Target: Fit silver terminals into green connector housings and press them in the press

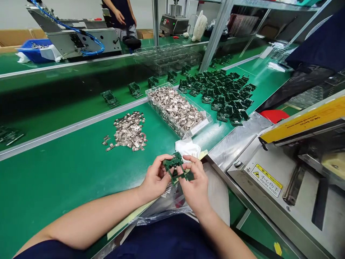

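Note:
Between my two hands is a green circuit board [174, 162] with cut-outs, held up near the table's front edge. My left hand [156, 178] grips its left side, thumb below and fingers on the upper edge. My right hand [195, 181] pinches the right side, with its thumb over the board's face. Small metal parts [167, 190] show just under my left hand; what holds them is hidden. A loose pile of small silvery metal pieces [130, 131] lies on the green table beyond my left hand. Right behind the board sits a crumpled white cloth or wrap [188, 146].
A clear plastic box [196, 128] full of similar metal pieces stands ahead. Many green circuit boards [223, 90] are heaped to its right. A machine with a warning label [266, 180] borders the table at right. Two other people stand nearby, one at the back [120, 16], one at right.

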`<move>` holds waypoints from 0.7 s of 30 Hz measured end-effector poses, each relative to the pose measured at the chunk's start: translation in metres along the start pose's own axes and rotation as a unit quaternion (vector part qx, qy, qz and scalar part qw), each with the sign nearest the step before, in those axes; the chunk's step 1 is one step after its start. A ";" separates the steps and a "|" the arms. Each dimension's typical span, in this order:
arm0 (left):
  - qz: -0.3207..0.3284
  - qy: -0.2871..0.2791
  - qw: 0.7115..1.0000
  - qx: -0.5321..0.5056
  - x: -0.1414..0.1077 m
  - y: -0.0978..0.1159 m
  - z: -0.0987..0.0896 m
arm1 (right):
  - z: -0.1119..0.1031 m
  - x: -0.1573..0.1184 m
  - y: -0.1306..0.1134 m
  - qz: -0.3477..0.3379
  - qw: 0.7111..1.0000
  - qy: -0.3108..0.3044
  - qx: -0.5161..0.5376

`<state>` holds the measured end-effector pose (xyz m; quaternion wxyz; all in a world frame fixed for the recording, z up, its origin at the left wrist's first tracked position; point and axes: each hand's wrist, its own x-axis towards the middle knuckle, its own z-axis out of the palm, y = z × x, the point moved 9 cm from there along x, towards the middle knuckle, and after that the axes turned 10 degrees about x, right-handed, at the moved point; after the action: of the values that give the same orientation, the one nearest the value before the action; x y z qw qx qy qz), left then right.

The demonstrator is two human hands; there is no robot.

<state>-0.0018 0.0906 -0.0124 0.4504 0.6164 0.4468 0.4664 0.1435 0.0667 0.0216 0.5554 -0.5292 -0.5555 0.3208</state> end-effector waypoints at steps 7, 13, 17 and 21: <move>-0.029 0.007 1.000 0.008 -0.004 -0.005 -0.001 | 0.006 -0.003 0.013 0.068 0.991 -0.005 0.117; -0.037 0.001 0.999 -0.014 -0.003 -0.003 0.000 | 0.009 -0.004 0.026 0.124 0.973 0.015 0.192; -0.048 -0.005 0.998 -0.028 -0.002 -0.002 0.001 | 0.010 -0.007 0.033 0.155 0.960 0.036 0.229; -0.049 -0.003 0.999 -0.023 -0.002 0.003 0.002 | 0.010 -0.010 0.036 0.170 0.948 0.060 0.264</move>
<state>0.0001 0.0880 -0.0101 0.4878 0.5851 0.4641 0.4521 0.1405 0.0683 -0.0164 0.6450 -0.4684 -0.3184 0.5131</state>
